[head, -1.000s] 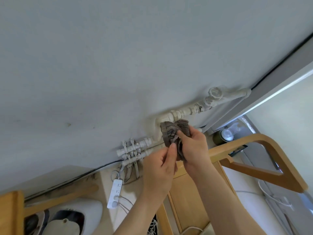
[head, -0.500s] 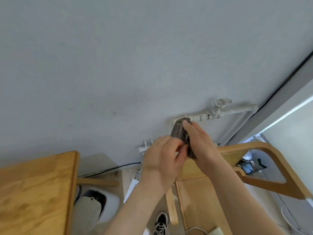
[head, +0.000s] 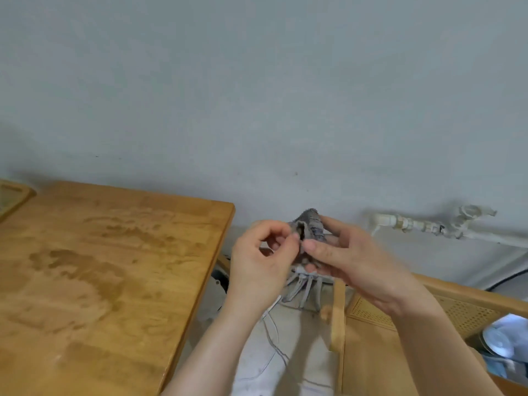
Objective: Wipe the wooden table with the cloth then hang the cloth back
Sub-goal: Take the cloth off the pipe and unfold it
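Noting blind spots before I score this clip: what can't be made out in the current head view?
All from the head view:
1. Cloth: bunched up and mostly hidden by the left hand and right hand, which both pinch it.
2. Wooden table: cut off by the left and bottom edges.
3. Pipe: motion-blurred and runs off the right edge.
4. Grey objects below the hands: blurred and partly covered by them.

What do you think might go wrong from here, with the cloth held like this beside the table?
The cloth is bunched between the left hand and right hand, over the gap between the wooden table and the chair. A slack grip may drop it onto the floor below. Wiping with it bunched would likely miss some of the table's blotchy marks.
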Demonstrator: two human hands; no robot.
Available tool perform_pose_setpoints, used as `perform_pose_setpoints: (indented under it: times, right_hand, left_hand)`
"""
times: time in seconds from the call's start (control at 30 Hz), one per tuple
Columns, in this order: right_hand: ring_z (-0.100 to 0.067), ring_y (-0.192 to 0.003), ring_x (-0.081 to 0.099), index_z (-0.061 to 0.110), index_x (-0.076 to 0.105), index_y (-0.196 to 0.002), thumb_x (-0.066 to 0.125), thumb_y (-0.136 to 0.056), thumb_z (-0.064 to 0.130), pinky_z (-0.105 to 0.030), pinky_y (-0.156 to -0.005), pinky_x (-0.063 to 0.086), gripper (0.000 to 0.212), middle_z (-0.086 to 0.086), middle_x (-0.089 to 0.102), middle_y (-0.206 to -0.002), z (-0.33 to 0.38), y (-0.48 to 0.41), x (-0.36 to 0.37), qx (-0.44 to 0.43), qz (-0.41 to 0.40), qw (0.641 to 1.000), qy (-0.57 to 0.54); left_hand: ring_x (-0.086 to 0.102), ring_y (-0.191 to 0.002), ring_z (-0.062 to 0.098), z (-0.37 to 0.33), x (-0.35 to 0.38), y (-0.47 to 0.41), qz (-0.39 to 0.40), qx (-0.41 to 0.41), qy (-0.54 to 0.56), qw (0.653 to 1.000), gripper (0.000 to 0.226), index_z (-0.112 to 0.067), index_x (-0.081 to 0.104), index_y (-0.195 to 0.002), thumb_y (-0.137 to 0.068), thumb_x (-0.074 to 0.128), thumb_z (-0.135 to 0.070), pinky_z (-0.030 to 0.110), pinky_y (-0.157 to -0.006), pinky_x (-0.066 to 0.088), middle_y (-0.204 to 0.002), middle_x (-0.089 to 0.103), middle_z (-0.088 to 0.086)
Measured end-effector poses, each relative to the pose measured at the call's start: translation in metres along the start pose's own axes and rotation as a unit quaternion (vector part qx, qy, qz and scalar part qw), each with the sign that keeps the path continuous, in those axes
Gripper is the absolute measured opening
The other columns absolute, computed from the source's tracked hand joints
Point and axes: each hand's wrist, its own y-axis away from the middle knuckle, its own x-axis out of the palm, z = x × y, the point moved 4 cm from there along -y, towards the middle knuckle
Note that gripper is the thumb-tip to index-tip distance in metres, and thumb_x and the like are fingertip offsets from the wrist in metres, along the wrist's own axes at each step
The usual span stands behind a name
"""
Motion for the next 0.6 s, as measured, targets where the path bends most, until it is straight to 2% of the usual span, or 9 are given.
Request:
perform_pose_setpoints:
  times: [0.1, 0.17, 0.2, 0.27, 0.33, 0.4, 0.5, 0.6]
  right_hand:
    - [-0.005, -0.084, 0.071, 0.028, 0.068, -0.103, 0.082, -0.071, 0.019, -0.014, -0.074, 0.052, 0.036, 0.009, 0.075, -0.095, -0.003, -0.009, 0.026, -0.018, -0.008, 0.986, 0.163]
    - [0.008, -0.083, 0.066, 0.038, 0.065, -0.096, 0.081, -0.076, 0.014, -0.011, -0.075, 0.048, 0.035, 0.018, 0.073, -0.088, -0.005, -0.016, 0.043, -0.051, -0.025, 0.964, 0.261]
    - [0.01, -0.082, 0.064, 0.04, 0.064, -0.092, 0.079, -0.078, 0.014, -0.012, -0.076, 0.048, 0.033, 0.017, 0.072, -0.086, -0.006, -0.02, 0.051, -0.063, -0.028, 0.955, 0.288]
    - [-0.003, -0.078, 0.066, 0.035, 0.069, -0.086, 0.074, -0.082, 0.015, -0.025, -0.076, 0.049, 0.021, 0.008, 0.072, -0.081, -0.013, -0.028, 0.069, -0.058, -0.01, 0.95, 0.306]
    - [-0.022, -0.075, 0.066, 0.024, 0.073, -0.082, 0.071, -0.086, 0.02, -0.037, -0.072, 0.049, 0.007, -0.006, 0.071, -0.079, -0.019, -0.034, 0.091, -0.05, 0.035, 0.945, 0.321]
    - [-0.022, -0.074, 0.063, 0.02, 0.073, -0.078, 0.07, -0.086, 0.024, -0.035, -0.069, 0.045, 0.01, -0.011, 0.069, -0.079, -0.024, -0.041, 0.117, -0.053, 0.06, 0.941, 0.328]
    - [-0.016, -0.079, 0.062, 0.024, 0.071, -0.074, 0.074, -0.083, 0.019, -0.03, -0.073, 0.044, 0.01, -0.005, 0.067, -0.081, -0.038, -0.053, 0.162, -0.05, 0.068, 0.924, 0.374]
    - [-0.018, -0.076, 0.058, 0.021, 0.068, -0.078, 0.071, -0.083, 0.007, -0.026, -0.069, 0.042, 0.016, 0.0, 0.066, -0.079, -0.06, -0.066, 0.209, -0.026, 0.109, 0.889, 0.444]
  left_hand:
    - [0.053, -0.06, 0.003, 0.005, -0.042, 0.011, -0.046, -0.048, 0.022, 0.998, 0.013, -0.01, 0.062, -0.073, -0.085, 0.064, -0.007, 0.015, -0.061, 0.042, -0.061, 0.059, -0.011]
    - [0.053, -0.062, 0.009, 0.015, -0.074, 0.019, -0.08, -0.094, 0.049, 0.991, 0.014, -0.011, 0.059, -0.074, -0.088, 0.059, -0.007, 0.024, -0.064, 0.043, -0.063, 0.057, -0.004]
    - [0.052, -0.065, 0.014, 0.02, -0.091, 0.024, -0.097, -0.122, 0.075, 0.985, 0.015, -0.013, 0.057, -0.075, -0.089, 0.057, -0.009, 0.029, -0.065, 0.043, -0.065, 0.056, 0.001]
    - [0.051, -0.062, 0.018, 0.031, -0.127, 0.035, -0.124, -0.173, 0.136, 0.968, 0.018, -0.017, 0.054, -0.077, -0.092, 0.05, -0.007, 0.032, -0.061, 0.043, -0.068, 0.054, 0.006]
    - [0.049, -0.057, 0.016, 0.037, -0.161, 0.047, -0.127, -0.197, 0.19, 0.953, 0.019, -0.017, 0.052, -0.079, -0.094, 0.047, -0.005, 0.026, -0.054, 0.041, -0.065, 0.053, 0.004]
    - [0.05, -0.055, 0.012, 0.043, -0.192, 0.059, -0.106, -0.214, 0.204, 0.949, 0.017, -0.016, 0.053, -0.08, -0.094, 0.048, -0.007, 0.022, -0.049, 0.041, -0.063, 0.054, 0.0]
    - [0.054, -0.057, 0.011, 0.059, -0.238, 0.073, -0.048, -0.23, 0.176, 0.956, 0.01, -0.013, 0.057, -0.084, -0.093, 0.056, -0.018, 0.02, -0.052, 0.044, -0.065, 0.059, -0.001]
    - [0.056, -0.06, 0.013, 0.072, -0.291, 0.083, 0.078, -0.248, 0.045, 0.965, 0.025, -0.013, 0.066, -0.095, -0.076, 0.072, -0.03, 0.021, -0.056, 0.045, -0.068, 0.062, 0.004]
